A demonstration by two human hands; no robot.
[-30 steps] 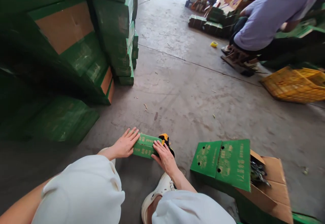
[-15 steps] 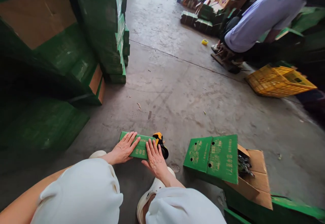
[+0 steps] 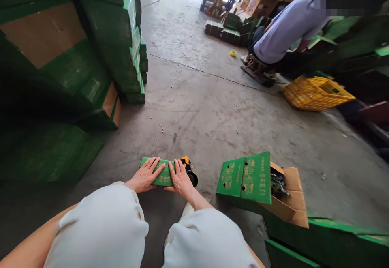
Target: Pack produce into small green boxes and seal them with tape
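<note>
Both of my hands lie on top of a small green cardboard box with yellow lettering, low in front of my knees. My left hand rests on its left part, fingers stretched out. Over the right end lies my right hand, its fingers straight and its thumb along the near edge. Beside that end, partly hidden by my right hand, is a yellow and black tape dispenser on the floor. Neither hand is wrapped around anything.
An open green carton with dark contents stands at right, beside more green boxes. Tall stacks of green boxes rise at left. A co-worker in a lilac shirt sits beyond, near a yellow crate and a tape roll.
The view has turned a little to the right, so the surroundings shift left. My right hand has edged closer to my left on the box.
</note>
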